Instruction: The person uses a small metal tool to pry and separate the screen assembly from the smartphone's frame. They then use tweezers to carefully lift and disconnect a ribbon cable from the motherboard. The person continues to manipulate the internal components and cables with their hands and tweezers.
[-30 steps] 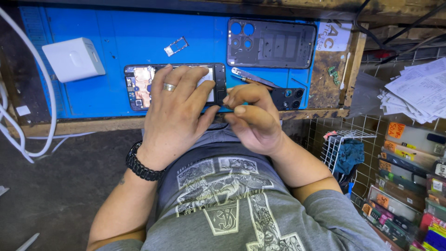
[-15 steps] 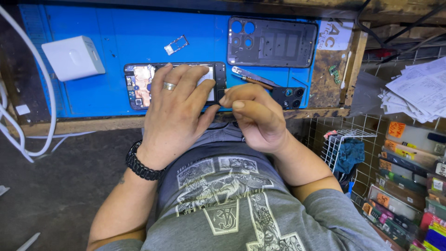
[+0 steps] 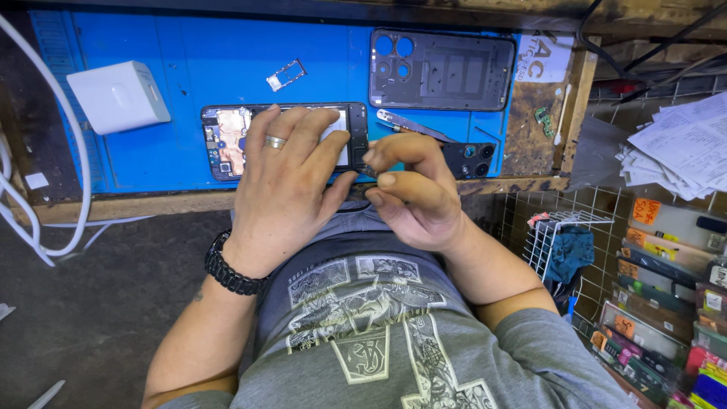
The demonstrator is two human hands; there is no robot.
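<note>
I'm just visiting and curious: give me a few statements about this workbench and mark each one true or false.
1. The left hand lies flat over the opened phone on the blue mat. True.
2. The left hand wears a ring and a black wristband. True.
3. The grey phone frame lies under the right hand. False: it lies apart, further back on the mat.
4. The white charger block sits to the right of the phone. False: it sits at the left.
5. The small metal card tray is held in the right hand. False: it lies on the mat, untouched.
</note>
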